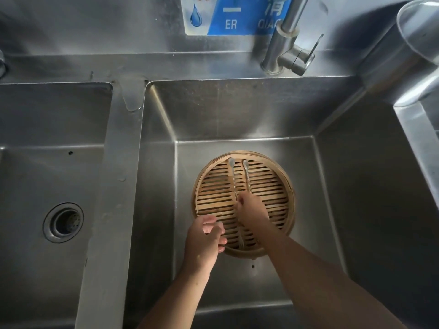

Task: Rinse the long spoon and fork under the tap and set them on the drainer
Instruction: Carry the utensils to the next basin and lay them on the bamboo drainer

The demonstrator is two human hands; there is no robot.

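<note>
A round bamboo drainer [278, 186] sits on the floor of the right sink basin. Two long metal utensils lie side by side across its slats, heads pointing away from me: the left one [231, 172] and the right one [246, 174]. Which is the spoon and which the fork is too small to tell. My right hand [250, 210] reaches in from the lower right, its fingertips pinched on both handles near the drainer's middle. My left hand [204, 241] is at the drainer's near-left rim with fingers curled over the edge; what it grips is unclear. The tap [283, 47] stands at the back, with no water visible.
The right basin [344, 210] is deep with steel walls on all sides. A second basin with a drain strainer [63, 222] lies to the left, past a steel divider [118, 186]. A steel pot [418, 32] stands at the back right. A blue sign [228, 15] hangs on the backsplash.
</note>
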